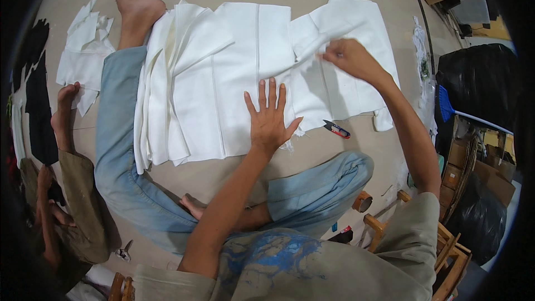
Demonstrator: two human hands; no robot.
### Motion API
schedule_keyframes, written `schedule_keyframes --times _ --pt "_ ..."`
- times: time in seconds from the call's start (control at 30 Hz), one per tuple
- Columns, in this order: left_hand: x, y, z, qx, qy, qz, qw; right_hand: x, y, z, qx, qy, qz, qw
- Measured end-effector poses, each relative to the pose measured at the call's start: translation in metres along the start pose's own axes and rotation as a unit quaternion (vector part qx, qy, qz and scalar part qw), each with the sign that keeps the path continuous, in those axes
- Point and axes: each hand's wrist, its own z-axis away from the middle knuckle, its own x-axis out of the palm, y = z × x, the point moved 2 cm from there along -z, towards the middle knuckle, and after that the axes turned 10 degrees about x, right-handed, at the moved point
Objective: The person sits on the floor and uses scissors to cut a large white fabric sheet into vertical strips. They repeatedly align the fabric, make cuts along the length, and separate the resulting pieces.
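White cloth panels (237, 39) with stitched seams lie spread on the floor in front of me. My left hand (268, 120) presses flat on them near their front edge, fingers spread. Over the right-hand white piece (356, 92) my right hand (354, 61) is raised with its fingers curled into a pinch. Fingertips and the cloth beside them are blurred, so what the pinch holds cannot be made out. Thread snips (337, 129) with black and red handles lie on the floor by the cloth's front edge. Loose threads (300, 132) fray out near my left thumb.
Layered white pieces (159, 111) lie against my outstretched left leg. Another person's leg (78, 200) and arm are at the far left, near white scraps (83, 56) and black cloth (40, 111). Black bags (476, 81), a blue broom (446, 103) and cartons (460, 153) line the right.
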Motion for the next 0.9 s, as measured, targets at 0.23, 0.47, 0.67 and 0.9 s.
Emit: schedule_keyframes --times 0.23,0.47,0.67,0.9 --pt "0.003 -0.001 0.000 0.005 0.017 -0.005 1.000 0.044 -0.016 -0.054 0.153 -0.103 -0.608 0.772" --pt "0.003 -0.009 -0.001 -0.017 -0.019 -0.040 0.999 0.057 -0.034 -0.190 0.070 -0.131 -0.466 0.872" --pt "0.010 0.008 -0.006 0.001 -0.055 -0.024 0.998 0.016 0.028 -0.357 0.040 0.071 0.008 0.997" --pt "0.013 -0.001 -0.002 -0.010 -0.043 -0.051 0.998 0.000 0.014 -0.288 0.048 -0.055 0.128 0.989"
